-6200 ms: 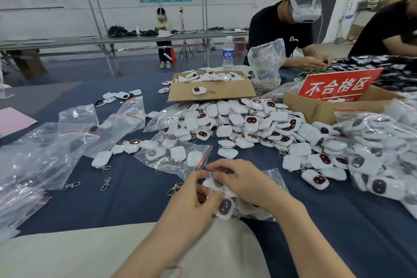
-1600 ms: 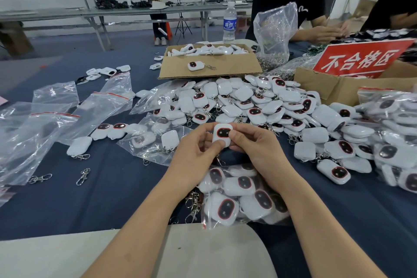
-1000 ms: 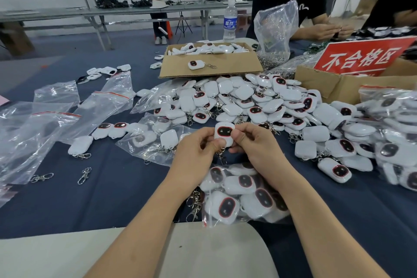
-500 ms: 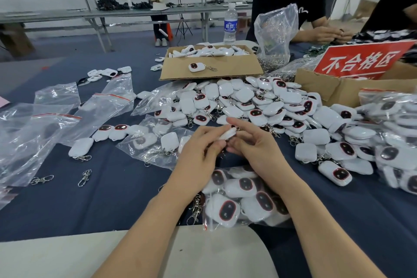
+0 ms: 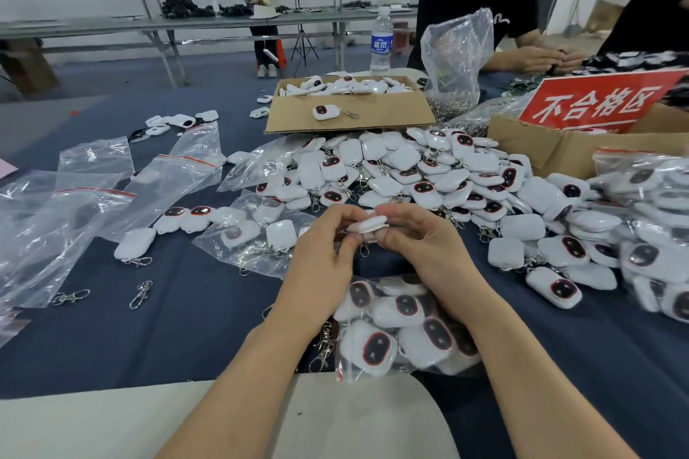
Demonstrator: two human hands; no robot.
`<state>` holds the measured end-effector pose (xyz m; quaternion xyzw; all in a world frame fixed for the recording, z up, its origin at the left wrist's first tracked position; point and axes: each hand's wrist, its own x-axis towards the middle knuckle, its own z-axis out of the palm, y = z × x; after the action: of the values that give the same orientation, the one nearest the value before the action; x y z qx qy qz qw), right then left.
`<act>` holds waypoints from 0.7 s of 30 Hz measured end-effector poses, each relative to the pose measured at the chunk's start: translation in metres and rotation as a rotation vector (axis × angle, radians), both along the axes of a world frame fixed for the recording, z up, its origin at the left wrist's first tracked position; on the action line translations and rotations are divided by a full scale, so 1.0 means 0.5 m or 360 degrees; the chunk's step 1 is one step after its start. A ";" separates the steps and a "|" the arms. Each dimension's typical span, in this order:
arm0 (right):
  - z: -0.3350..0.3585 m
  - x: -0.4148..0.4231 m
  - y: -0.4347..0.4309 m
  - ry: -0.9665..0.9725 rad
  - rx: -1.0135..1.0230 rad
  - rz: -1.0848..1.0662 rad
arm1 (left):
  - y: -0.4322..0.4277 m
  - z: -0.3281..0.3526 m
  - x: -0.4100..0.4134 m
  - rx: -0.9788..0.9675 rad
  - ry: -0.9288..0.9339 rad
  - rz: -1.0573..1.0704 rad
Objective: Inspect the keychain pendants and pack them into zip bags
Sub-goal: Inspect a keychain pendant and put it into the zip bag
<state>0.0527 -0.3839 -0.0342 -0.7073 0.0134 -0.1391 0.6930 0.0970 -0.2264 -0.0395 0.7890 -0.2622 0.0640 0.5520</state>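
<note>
Far left of the filled zip bag (image 5: 404, 332) lie empty zip bags (image 5: 167, 175). Just beyond the filled zip bag, the left hand (image 5: 320, 265) pinches one end of a white pendant (image 5: 367, 224) held edge-on, and the right hand (image 5: 428, 246) pinches the other end. Beyond and right of that bag spreads the pendant heap (image 5: 410, 175)

place: packing workshop | evidence: pendant heap (image 5: 428, 175); zip bags (image 5: 179, 175); cardboard box (image 5: 373, 115); red sign (image 5: 596, 104); workbenches (image 5: 112, 26)

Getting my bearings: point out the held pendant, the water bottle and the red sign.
held pendant (image 5: 367, 224): head view, white side edge.
water bottle (image 5: 381, 45): head view, blue label.
red sign (image 5: 600, 104): head view, lettered face.
</note>
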 end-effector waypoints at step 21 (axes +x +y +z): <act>0.003 -0.002 0.005 0.0042 0.0114 0.0068 | 0.008 0.010 -0.007 -0.0042 0.0031 -0.0027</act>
<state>0.0517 -0.3816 -0.0326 -0.6840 0.0123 -0.1142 0.7204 0.0936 -0.2226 -0.0343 0.7800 -0.2629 0.0550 0.5653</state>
